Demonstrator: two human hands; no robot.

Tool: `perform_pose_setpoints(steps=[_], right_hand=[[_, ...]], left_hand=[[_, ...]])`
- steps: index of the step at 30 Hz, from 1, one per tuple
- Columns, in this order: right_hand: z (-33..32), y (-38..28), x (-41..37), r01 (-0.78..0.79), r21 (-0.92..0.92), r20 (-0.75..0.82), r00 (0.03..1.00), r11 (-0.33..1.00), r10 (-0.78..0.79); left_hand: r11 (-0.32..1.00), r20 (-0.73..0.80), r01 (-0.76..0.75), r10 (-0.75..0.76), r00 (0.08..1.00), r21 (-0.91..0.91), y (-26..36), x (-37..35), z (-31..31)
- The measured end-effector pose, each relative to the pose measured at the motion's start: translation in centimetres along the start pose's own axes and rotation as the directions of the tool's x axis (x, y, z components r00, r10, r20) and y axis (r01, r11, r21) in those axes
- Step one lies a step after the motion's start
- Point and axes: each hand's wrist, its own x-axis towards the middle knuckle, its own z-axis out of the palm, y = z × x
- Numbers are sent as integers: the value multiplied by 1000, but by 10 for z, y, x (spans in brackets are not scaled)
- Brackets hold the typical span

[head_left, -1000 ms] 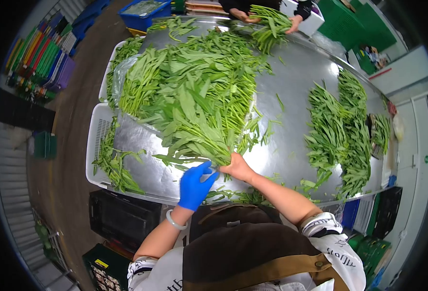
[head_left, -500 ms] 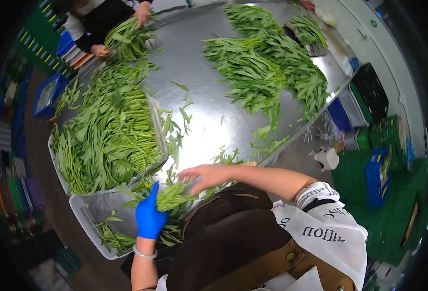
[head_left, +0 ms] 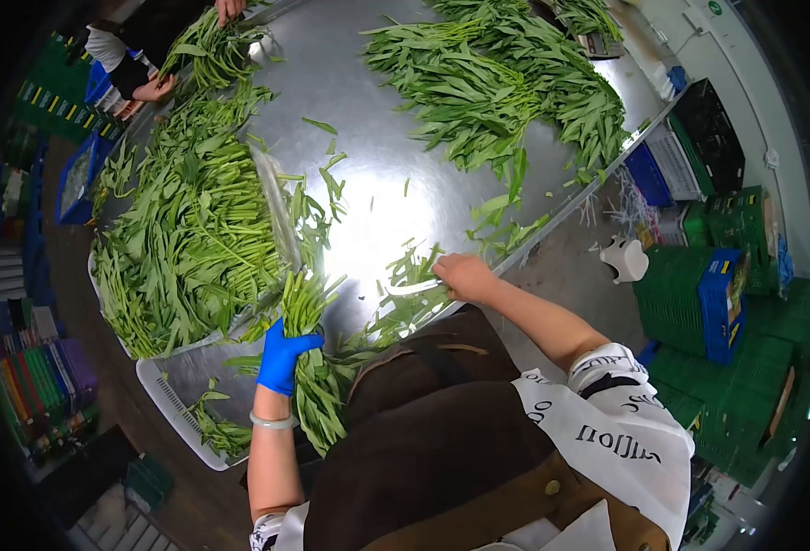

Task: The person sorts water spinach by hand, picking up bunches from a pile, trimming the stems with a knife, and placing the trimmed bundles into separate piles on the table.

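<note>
My left hand [head_left: 281, 360], in a blue glove, is closed around a bunch of leafy greens [head_left: 308, 317], which look like water spinach. Cut stems point up toward the table and leaves hang down toward my apron. My bare right hand [head_left: 465, 276] is closed at the near table edge, on a thin, white, curved strip [head_left: 414, 288]. Loose leaves lie beneath the strip. Left of the bunch, a large heap of the same greens [head_left: 194, 230] fills a white crate. A nearer white crate [head_left: 180, 411] holds a few scattered sprigs.
Bunched greens [head_left: 478, 83] lie across the far right of the metal table [head_left: 331, 92]. Another person's hand [head_left: 154, 89] handles greens at the far left. Green crates [head_left: 671, 294] and a white stool [head_left: 624, 260] stand on the right. White strips [head_left: 627, 216] hang off the table edge.
My left hand has turned the bunch more upright. My right hand has left the bunch, moved right and up, and now grips the white strip. The view has shifted slightly.
</note>
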Motion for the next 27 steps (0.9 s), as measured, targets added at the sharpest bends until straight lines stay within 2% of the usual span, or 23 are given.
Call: perform_pose_setpoints(steps=[1,4,5,7,10,13,16,17,20,23,25,27], right_hand=[[-4,0,-2,57,-14,-12,998,998,-57],[-6,0,3,76,86,-54,996,993,-72],[-7,-2,6,-21,183,-43,999,983,30],[-39,-22,9,-203,362,31,978,910,206],[-75,-48,18,14,446,-82,996,895,25],[-105,-91,25,304,385,-216,948,872,-235],[-115,-126,37,296,282,-150,953,912,-263],[-117,-134,42,309,249,-190,945,918,-267],[-119,-141,56,401,297,-352,890,867,-291],[-123,-147,65,564,279,-483,782,777,-393],[-123,-147,62,559,181,-375,800,809,-469],[-121,-149,63,544,87,-292,815,835,-501]], left_hand=[[999,-35,27,-29,999,-45,1,0,7],[990,-45,39,-46,998,-139,3,-1,12],[983,-84,13,-28,996,-181,-1,1,11],[970,-70,75,-93,993,-230,-1,0,5],[947,-27,116,-130,991,-300,-8,3,-7],[926,35,146,-142,989,-348,-16,7,-11],[900,112,177,-144,983,-398,-14,7,-8],[895,112,188,-155,981,-404,-18,7,-9],[897,106,173,-141,984,-408,-20,3,-12],[874,131,178,-132,982,-451,-38,7,-23],[833,145,176,-116,983,-525,-43,6,-26],[836,141,161,-101,985,-525,-42,3,-25]])
